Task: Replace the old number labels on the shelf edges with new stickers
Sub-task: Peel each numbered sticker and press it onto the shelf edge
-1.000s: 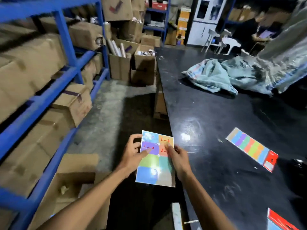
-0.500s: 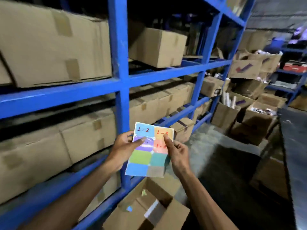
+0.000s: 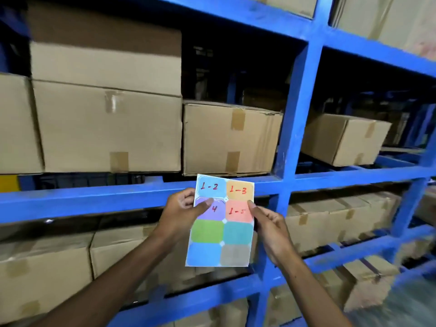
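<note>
A sticker sheet (image 3: 220, 234) with coloured labels is held up in front of the blue shelf rack. Its top stickers read 1-2, 1-3, a partly covered one ending in 4, and 1-5 in red; the lower ones are blank. My left hand (image 3: 182, 212) grips the sheet's left edge, thumb lying over the purple sticker. My right hand (image 3: 269, 226) pinches its right edge beside the 1-5 sticker. The blue shelf edge (image 3: 94, 199) runs just behind the sheet. A yellow patch (image 3: 8, 182) shows at the far left above that edge.
Taped cardboard boxes (image 3: 106, 131) fill every shelf level. A blue upright post (image 3: 295, 119) stands just right of the sheet. More boxes (image 3: 342, 138) sit in the bay to the right, with grey floor at the bottom right corner.
The view swung from the black table and aisle to face the rack closely. Both hands kept hold of the sticker sheet and raised it to the shelf edge.
</note>
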Demonstrator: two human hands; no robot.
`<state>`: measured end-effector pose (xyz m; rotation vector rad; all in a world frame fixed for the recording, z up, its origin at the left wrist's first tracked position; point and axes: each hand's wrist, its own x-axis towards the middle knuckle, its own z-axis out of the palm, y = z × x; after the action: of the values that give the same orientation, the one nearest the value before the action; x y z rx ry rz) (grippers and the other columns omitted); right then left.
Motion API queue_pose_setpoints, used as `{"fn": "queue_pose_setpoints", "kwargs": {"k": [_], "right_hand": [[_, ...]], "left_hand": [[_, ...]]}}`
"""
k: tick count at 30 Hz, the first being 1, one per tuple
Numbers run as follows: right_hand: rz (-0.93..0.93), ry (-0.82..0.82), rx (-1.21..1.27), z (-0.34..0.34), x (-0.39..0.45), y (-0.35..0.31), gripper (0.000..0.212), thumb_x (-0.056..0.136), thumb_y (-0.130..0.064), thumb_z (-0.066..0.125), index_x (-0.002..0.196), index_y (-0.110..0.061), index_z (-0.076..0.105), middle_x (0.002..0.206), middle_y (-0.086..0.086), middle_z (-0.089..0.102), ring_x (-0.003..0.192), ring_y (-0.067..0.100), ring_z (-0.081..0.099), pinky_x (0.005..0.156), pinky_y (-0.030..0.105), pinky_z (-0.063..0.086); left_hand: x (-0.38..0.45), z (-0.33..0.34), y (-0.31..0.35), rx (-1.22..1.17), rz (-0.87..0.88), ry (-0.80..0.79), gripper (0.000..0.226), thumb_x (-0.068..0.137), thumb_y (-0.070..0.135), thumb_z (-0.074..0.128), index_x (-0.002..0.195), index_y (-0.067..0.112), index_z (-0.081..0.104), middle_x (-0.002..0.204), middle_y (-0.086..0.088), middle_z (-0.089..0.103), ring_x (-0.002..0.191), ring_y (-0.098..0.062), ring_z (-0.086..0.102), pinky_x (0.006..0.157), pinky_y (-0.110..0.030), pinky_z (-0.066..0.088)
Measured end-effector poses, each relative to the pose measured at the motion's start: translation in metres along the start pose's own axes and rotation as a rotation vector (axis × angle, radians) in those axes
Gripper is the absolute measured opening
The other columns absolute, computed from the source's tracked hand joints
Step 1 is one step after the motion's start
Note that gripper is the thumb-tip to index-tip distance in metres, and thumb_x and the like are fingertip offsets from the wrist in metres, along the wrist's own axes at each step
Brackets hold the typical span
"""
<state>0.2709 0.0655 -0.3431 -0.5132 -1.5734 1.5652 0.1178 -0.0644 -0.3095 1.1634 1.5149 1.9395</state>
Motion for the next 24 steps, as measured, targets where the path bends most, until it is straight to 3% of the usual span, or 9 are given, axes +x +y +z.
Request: {"fn": "queue_pose_setpoints", "kwargs": {"k": [3,6,9,13,19,24], "right_hand": [[-0.191,0.166,-0.142,0.009,0.022,-0.019,0.018,0.085,-0.021,0.066,0.101,-0.014,0.069,0.101,0.012,0.072,0.091,0.017,0.065,0.085,0.036,0.049],[-0.546,0.363,-0.43,0.019,0.039,-0.048,0.027,0.083,-0.014,0.067,0.11,-0.013,0.065,0.106,0.003,0.059,0.103,0.017,0.056,0.093,0.022,0.042],[-0.798,0.276,-0.611,0.031,0.058,-0.074,0.024,0.086,-0.013,0.063,0.11,-0.012,0.066,0.108,0.003,0.056,0.103,0.016,0.051,0.089,0.014,0.033],[-0.838,0.222,-0.775,0.033,0.086,-0.095,0.032,0.088,-0.028,0.048,0.114,-0.015,0.062,0.119,0.006,0.055,0.11,0.02,0.047,0.085,0.022,0.025],[-0.899,0.106,-0.729,0.017,0.122,-0.119,0.036,0.088,-0.028,0.043,0.118,-0.017,0.059,0.12,-0.001,0.053,0.111,0.016,0.044,0.092,0.028,0.031],[-0.949,0.061,-0.623,0.011,0.138,-0.135,0.036,0.087,-0.03,0.044,0.119,-0.019,0.058,0.115,-0.004,0.052,0.107,0.01,0.044,0.086,0.018,0.024]], "left_hand": [[0.013,-0.001,0.016,0.023,0.05,0.065,0.01,0.082,0.005,0.069,0.089,0.012,0.068,0.084,0.007,0.076,0.074,-0.008,0.071,0.058,-0.019,0.055],[0.027,0.008,0.03,0.019,0.126,0.121,0.009,0.082,0.001,0.067,0.089,0.007,0.066,0.08,0.008,0.076,0.071,-0.007,0.07,0.059,-0.019,0.055],[0.041,0.028,0.045,0.003,0.207,0.15,0.012,0.083,0.001,0.067,0.092,0.007,0.063,0.084,0.004,0.076,0.069,-0.01,0.07,0.057,-0.021,0.055],[0.06,0.054,0.061,0.033,0.285,0.16,0.016,0.084,0.003,0.065,0.094,0.015,0.063,0.087,0.001,0.076,0.073,-0.014,0.07,0.067,-0.033,0.057],[0.087,0.084,0.087,0.119,0.393,0.126,0.029,0.085,-0.002,0.061,0.101,0.022,0.065,0.096,0.006,0.075,0.083,-0.008,0.069,0.072,-0.022,0.056],[0.095,0.094,0.107,0.199,0.409,0.141,0.031,0.086,-0.001,0.061,0.111,0.017,0.064,0.104,0.001,0.074,0.088,-0.012,0.068,0.079,-0.031,0.057]]}}
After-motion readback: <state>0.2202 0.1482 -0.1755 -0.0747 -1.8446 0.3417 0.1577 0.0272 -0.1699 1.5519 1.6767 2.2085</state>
